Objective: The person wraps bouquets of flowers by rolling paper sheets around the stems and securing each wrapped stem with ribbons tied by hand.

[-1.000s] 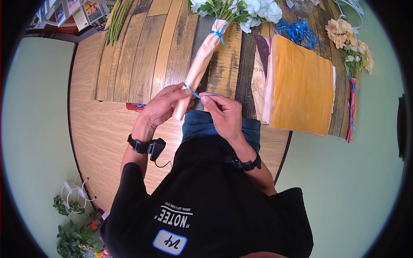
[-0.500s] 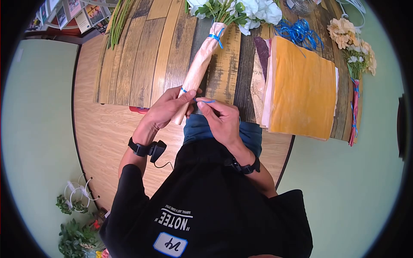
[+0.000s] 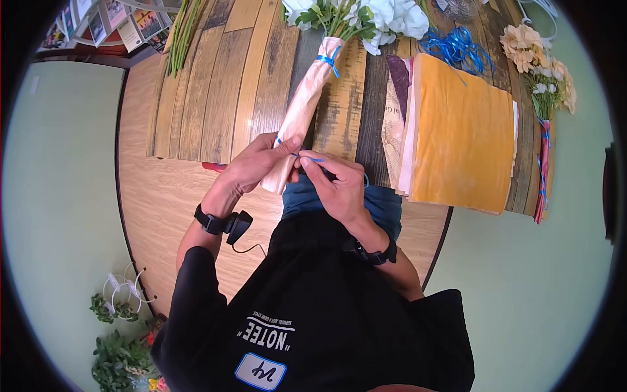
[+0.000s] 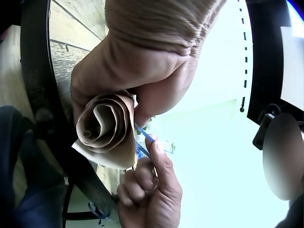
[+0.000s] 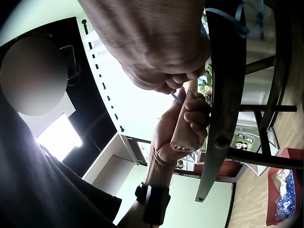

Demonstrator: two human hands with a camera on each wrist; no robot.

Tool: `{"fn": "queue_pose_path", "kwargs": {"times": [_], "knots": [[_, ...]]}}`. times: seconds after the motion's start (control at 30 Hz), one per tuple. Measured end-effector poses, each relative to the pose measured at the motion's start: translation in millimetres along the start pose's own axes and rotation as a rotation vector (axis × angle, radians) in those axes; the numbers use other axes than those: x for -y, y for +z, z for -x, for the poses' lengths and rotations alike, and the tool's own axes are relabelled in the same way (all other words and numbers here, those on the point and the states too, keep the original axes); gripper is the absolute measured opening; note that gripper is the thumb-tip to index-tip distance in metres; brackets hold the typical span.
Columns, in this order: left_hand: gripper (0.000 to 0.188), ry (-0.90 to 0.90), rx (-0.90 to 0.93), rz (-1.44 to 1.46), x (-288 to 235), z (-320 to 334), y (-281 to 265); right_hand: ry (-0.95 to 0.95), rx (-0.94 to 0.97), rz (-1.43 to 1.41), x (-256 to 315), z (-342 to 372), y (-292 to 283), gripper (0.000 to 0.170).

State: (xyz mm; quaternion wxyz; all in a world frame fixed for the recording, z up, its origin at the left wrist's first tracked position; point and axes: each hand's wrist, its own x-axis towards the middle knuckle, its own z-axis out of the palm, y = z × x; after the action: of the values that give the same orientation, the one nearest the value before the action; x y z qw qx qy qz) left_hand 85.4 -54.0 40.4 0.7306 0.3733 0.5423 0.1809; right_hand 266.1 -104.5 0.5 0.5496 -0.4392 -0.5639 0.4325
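Observation:
A bouquet with white flowers point(image 3: 397, 19) lies slanted over the table's near edge, its stems rolled in pale pinkish paper point(image 3: 305, 98). Blue ribbon point(image 3: 328, 61) is tied round the top of this wrap. My left hand point(image 3: 253, 166) grips the wrap near its lower end, thumb on top. In the left wrist view the rolled layers of the paper end point(image 4: 110, 124) face the camera. Between thumb and forefinger, my right hand point(image 3: 339, 186) pinches a thin blue ribbon point(image 4: 145, 134) that runs from the wrap by the left thumb. Fingers hide part of this lower ribbon.
Right of the bouquet lies a stack of wrapping paper, orange sheet point(image 3: 460, 130) on top. Behind it is a tangle of blue ribbon point(image 3: 457, 51). A smaller peach bouquet point(image 3: 544, 98) lies at the right edge, green stems point(image 3: 181, 39) at the far left.
The left thumb now covers the lower ribbon, and less ribbon shows between the hands. Both hands and the wrap's lower end have shifted slightly toward the body.

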Motion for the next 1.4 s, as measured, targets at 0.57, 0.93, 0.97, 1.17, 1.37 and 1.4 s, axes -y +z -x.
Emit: {"fn": "queue_pose_path", "kwargs": {"times": [0.57,0.93,0.97,1.17,1.37,1.4], "knots": [[0.047,-0.046,0.063,0.200,10.5,0.1,-3.1,0.006,0.012,0.012,0.5,8.2,-6.2,0.017],[0.044,-0.012,0.060,0.196,16.9,-1.4,-1.1,0.083,0.052,0.046,-0.9,15.8,-12.7,0.019],[0.044,-0.023,0.081,0.198,16.0,-0.7,-2.3,0.084,0.052,0.047,3.8,16.8,-16.6,0.019],[0.044,0.015,0.102,0.175,14.7,-0.4,1.7,0.216,0.058,0.130,20.3,10.1,-39.6,0.020],[0.043,0.036,0.119,0.178,16.4,-0.2,2.0,0.044,0.209,0.424,28.7,-1.6,-52.1,0.014],[0.042,0.040,0.117,0.189,17.5,-0.7,1.7,0.046,0.212,0.431,28.5,-2.9,-53.8,0.014]]}}
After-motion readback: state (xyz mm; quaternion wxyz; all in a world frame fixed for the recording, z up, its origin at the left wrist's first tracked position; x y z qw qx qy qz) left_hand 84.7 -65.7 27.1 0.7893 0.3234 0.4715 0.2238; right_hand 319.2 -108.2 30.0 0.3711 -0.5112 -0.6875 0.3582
